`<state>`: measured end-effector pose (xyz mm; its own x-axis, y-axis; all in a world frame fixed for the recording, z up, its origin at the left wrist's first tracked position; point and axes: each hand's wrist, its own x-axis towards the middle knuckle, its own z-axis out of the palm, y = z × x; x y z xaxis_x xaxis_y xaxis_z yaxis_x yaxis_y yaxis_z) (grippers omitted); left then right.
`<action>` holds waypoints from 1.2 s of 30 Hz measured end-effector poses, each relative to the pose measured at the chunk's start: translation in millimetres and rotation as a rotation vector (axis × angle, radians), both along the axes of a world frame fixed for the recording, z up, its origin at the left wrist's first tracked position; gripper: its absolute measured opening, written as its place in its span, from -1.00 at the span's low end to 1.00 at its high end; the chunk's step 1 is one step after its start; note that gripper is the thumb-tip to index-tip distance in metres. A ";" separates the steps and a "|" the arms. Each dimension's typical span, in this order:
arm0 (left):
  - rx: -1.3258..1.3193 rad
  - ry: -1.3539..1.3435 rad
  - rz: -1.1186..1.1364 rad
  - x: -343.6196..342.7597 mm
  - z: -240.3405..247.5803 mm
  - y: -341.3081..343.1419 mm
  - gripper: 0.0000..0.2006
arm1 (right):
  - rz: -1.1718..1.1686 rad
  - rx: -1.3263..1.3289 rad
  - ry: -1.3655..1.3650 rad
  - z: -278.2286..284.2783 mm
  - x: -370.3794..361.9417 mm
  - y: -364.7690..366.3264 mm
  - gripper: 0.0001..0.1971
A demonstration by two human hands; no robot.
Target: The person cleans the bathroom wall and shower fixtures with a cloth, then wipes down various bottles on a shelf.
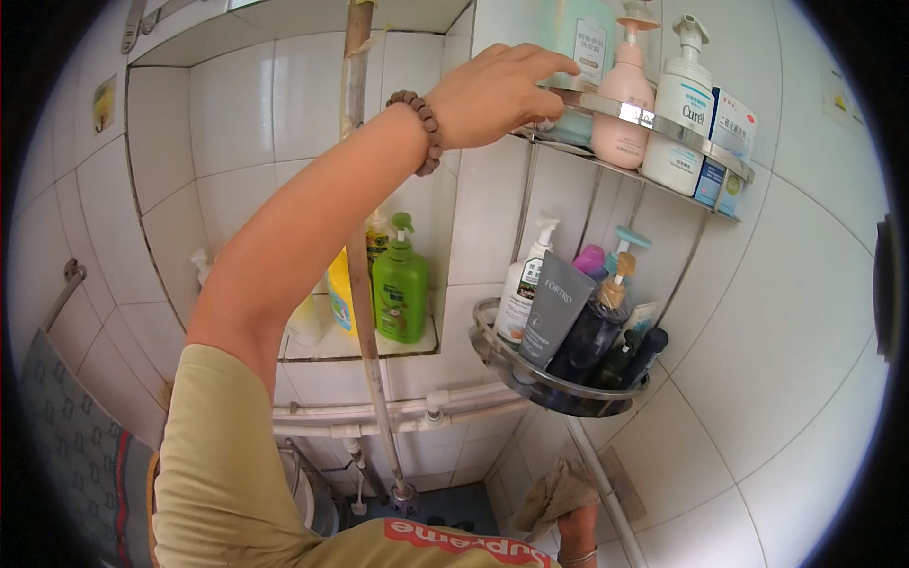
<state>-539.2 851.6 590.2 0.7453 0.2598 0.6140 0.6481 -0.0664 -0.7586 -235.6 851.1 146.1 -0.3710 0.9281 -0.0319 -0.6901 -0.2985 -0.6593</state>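
My left hand (pixel 502 95), with a brown bead bracelet at its wrist, reaches to the left end of the upper metal corner shelf (pixel 677 133). Its fingers are spread beside a pale green bottle (pixel 559 28), at the shelf's rail; whether the fingertips touch it I cannot tell. To the right on that shelf stand a pink pump bottle (pixel 625 95), a white pump bottle (pixel 684 114) and a blue-and-white box (pixel 729 142). Low down, my right hand (pixel 577 532) grips a crumpled greyish-brown cloth (pixel 557 494) near a white pipe.
The lower corner rack (pixel 559 386) holds a grey tube (pixel 559 308) and several bottles. A worn upright pole (pixel 365 284) crosses in front of a tiled niche with a green pump bottle (pixel 400 293). White pipes (pixel 454 412) run along the wall. A dark patterned towel (pixel 71 445) hangs left.
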 end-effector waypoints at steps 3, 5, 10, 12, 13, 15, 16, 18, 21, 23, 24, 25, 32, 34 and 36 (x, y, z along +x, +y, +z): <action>-0.092 -0.151 -0.082 -4.1 -6.2 3.3 -0.95 | 0.037 -0.030 0.069 4.2 -2.0 -2.2 -0.69; -0.204 -0.283 -0.144 -5.3 -10.4 2.8 -0.96 | 0.059 -0.047 0.107 5.5 -3.3 -1.9 -0.68; -0.309 -0.345 -0.253 -4.8 -17.4 -1.0 -0.99 | 0.042 -0.031 -0.014 -5.6 -5.1 7.6 -0.69; -0.288 -0.351 -0.372 -12.2 -17.6 -4.8 -0.98 | 0.038 -0.022 -0.019 -1.6 -8.5 4.2 -0.69; -0.287 -0.354 -0.367 -15.0 -19.8 -8.3 -0.98 | 0.031 -0.012 -0.019 1.1 -10.8 2.5 -0.70; -0.242 -0.490 -0.421 -18.8 -26.7 -16.8 -0.93 | 0.054 -0.013 -0.007 -0.4 -13.1 4.7 -0.70; -0.240 -0.490 -0.417 -20.7 -32.2 -19.4 -0.93 | 0.073 -0.013 0.007 -1.1 -15.0 6.0 -0.70; -0.379 -0.749 -0.588 -23.8 -46.3 -22.2 -0.92 | 0.070 -0.031 0.015 -1.4 -19.8 6.8 -0.70; -0.445 -0.991 -0.962 -24.9 -58.5 -27.4 -0.89 | 0.068 -0.053 0.011 -1.0 -23.3 4.0 -0.70; -0.420 -1.050 -0.956 -29.2 -63.9 -38.0 -0.88 | 0.072 -0.062 -0.005 -1.8 -24.4 -0.2 -0.70; -0.431 -1.202 -0.977 -31.0 -68.5 -45.1 -0.88 | 0.082 -0.026 -0.034 -2.4 -25.3 -2.3 -0.70; -0.438 -1.358 -0.995 -32.8 -73.9 -51.9 -0.88 | 0.093 0.009 -0.063 -2.4 -26.4 -5.0 -0.70; -0.538 -1.780 -1.026 -42.2 -144.5 -90.8 -0.87 | 0.145 0.839 -0.746 32.9 -50.3 -24.4 -0.75; -0.596 -1.870 -1.058 -43.6 -165.6 -99.6 -0.87 | 0.239 0.416 -0.470 37.2 -63.9 -29.3 -0.79; -0.592 -1.929 -1.018 -47.5 -186.4 -111.6 -0.87 | 0.310 0.552 -0.549 49.3 -76.8 -24.1 -0.78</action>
<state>-586.7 740.0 403.8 -0.4910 0.6678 0.5594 -0.0334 -0.6561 0.7540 -312.5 827.1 195.4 -0.6759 0.7223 0.1463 -0.1679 0.0423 -0.9849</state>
